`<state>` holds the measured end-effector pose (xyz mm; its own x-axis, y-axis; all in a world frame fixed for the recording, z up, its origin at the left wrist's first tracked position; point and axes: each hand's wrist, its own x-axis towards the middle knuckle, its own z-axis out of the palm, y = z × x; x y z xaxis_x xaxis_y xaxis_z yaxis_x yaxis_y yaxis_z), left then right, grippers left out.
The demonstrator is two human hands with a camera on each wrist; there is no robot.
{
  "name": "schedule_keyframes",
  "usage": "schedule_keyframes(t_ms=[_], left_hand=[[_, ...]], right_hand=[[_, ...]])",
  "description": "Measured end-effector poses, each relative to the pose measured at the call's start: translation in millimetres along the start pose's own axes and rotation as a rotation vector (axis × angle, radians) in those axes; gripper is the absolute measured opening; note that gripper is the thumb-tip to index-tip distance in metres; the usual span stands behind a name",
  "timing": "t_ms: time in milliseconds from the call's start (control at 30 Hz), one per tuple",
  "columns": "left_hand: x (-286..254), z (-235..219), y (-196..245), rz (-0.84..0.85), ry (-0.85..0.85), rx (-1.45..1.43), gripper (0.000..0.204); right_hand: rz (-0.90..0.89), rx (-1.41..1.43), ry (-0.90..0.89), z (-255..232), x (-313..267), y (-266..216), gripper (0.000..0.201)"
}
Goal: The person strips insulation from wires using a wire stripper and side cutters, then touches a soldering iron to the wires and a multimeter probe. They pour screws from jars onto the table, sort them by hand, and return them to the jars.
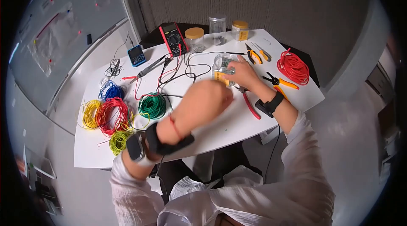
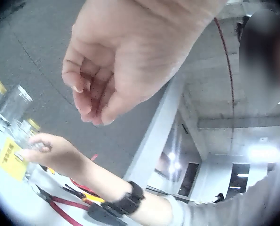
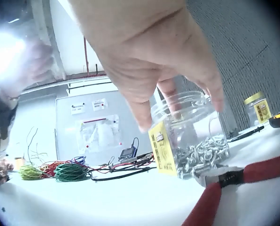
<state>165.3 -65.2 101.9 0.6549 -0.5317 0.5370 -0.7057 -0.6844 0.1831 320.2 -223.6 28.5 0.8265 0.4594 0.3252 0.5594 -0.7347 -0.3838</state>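
Note:
An open clear jar (image 1: 221, 62) with a yellow label stands on the white table; small metal screws (image 3: 203, 154) fill its lower part in the right wrist view. My right hand (image 1: 246, 74) grips it around the rim, thumb on one side and fingers on the other (image 3: 154, 56). My left hand (image 1: 203, 103) is raised above the table, nearer to me than the jar. In the left wrist view the fingers of my left hand (image 2: 116, 61) are curled with the tips close together, and no object shows between them. Red-handled pliers (image 1: 251, 104) lie beside the jar.
Wire coils (image 1: 152, 105) in several colours lie at the left. A multimeter (image 1: 174, 39), a blue device (image 1: 136, 55) and lidded jars (image 1: 194, 34) stand along the back. Yellow-handled tools (image 1: 286, 82) and a red coil (image 1: 293, 68) are at the right. Black and red leads cross the middle.

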Motion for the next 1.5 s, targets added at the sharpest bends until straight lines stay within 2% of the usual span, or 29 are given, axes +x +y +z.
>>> schedule_keyframes(t_ms=[33,67,100,167,200,233,300,333,400,433,533,700,833,867,967,1000,1067,1100,1167,1200,1267,1300,1367,1400,1433,1500], left_hand=[[-18,-7,17,-0.022,-0.1,0.067,0.021],[-36,-10,27,-0.017,-0.157,0.057,0.028],[-56,-16,37,-0.008,-0.272,0.085,0.026],[-95,-24,47,0.003,-0.379,-0.076,0.021],[-115,-23,50,-0.066,-0.371,-0.209,0.016],[-132,-25,53,-0.095,-0.383,-0.179,0.01],[-167,-18,56,-0.229,-0.145,-0.197,0.008],[-183,-16,55,-0.231,-0.145,-0.201,0.008],[-212,-13,51,-0.366,0.054,-0.095,0.012],[-225,-9,48,-0.365,0.058,-0.105,0.012],[-253,1,41,-0.485,0.257,0.096,0.017],[-263,16,19,-0.464,0.444,0.223,0.015],[-259,26,7,-0.547,0.573,0.204,0.012],[-259,28,5,-0.573,0.619,0.213,0.01],[-257,30,4,-0.614,0.62,0.202,0.008],[-259,29,7,-0.682,0.575,0.169,0.008],[-258,27,7,-0.647,0.59,0.173,0.009],[-257,26,8,-0.65,0.582,0.155,0.01],[-256,25,9,-0.664,0.582,0.146,0.01],[-255,24,9,-0.669,0.58,0.14,0.01],[-253,26,7,-0.656,0.582,0.146,0.012],[-253,27,6,-0.645,0.578,0.135,0.012],[-255,27,6,-0.683,0.551,0.153,0.014],[-255,29,5,-0.663,0.57,0.182,0.016],[-255,30,5,-0.648,0.568,0.17,0.016],[-256,32,5,-0.65,0.56,0.222,0.017]], right_hand=[[-0.006,-0.09,0.063,8,2,3,0.037],[0.05,-0.058,-0.015,3,3,-2,0.035],[0.105,-0.027,-0.09,-3,4,-8,0.033],[0.071,-0.055,-0.043,2,7,-4,0.034],[0.038,-0.083,-0.001,2,8,-2,0.036],[0.035,-0.084,-0.001,-2,9,-2,0.036],[0.052,-0.01,0.017,-18,13,1,0.04],[0.086,0.035,0.049,-25,13,5,0.044],[0.114,-0.003,0.081,-43,14,14,0.045],[0.13,-0.043,0.119,-51,13,19,0.046],[0.233,-0.137,0.128,-68,8,27,0.047],[0.313,-0.166,0.041,-65,0,47,0.047],[0.35,-0.157,0.024,-56,-4,35,0.046],[0.337,-0.181,-0.001,-51,2,42,0.052],[0.43,-0.289,0.005,-37,8,36,0.051],[0.41,-0.282,-0.008,-33,11,35,0.051],[0.407,-0.335,0.003,-27,7,38,0.048],[0.388,-0.325,-0.016,-25,4,36,0.048],[0.328,-0.353,0.055,-26,-2,34,0.041],[0.325,-0.35,0.051,-23,-2,39,0.041],[0.222,-0.242,0.158,-18,-5,52,0.044],[0.236,-0.249,0.164,-19,-5,58,0.044],[0.114,-0.323,0.172,-23,1,69,0.046],[0.084,-0.166,0.138,-24,7,74,0.045],[0.098,-0.175,0.147,-27,9,73,0.045],[0.291,-0.089,-0.048,-32,13,67,0.041]])
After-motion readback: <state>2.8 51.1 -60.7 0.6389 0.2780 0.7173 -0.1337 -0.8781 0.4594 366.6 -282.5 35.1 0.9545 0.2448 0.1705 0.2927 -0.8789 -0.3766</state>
